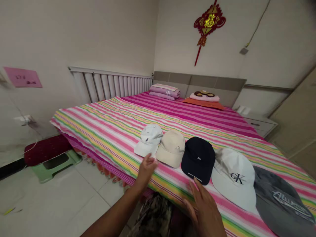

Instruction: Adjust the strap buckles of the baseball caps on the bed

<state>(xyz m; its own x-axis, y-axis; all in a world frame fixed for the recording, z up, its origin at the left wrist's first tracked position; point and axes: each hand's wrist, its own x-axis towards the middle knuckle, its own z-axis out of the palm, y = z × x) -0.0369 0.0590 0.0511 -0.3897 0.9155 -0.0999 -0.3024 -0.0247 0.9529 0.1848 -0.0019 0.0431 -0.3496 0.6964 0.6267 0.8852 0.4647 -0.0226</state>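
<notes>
In the head view, five caps line the near edge of the bed: a plain-brimmed white cap (149,140), beige cap (171,148), navy cap (198,158), lettered white cap (233,177) and grey cap (278,200). Striped cloth (98,123) stretches behind them toward the headboard (202,82). The left hand (147,166), thumb and fingers loosely parted, nears the beige cap; the right hand (203,207), fingers apart, nears the navy brim. Crowns look rounded, fabric. Pale tiles (86,194) cover the floor.
</notes>
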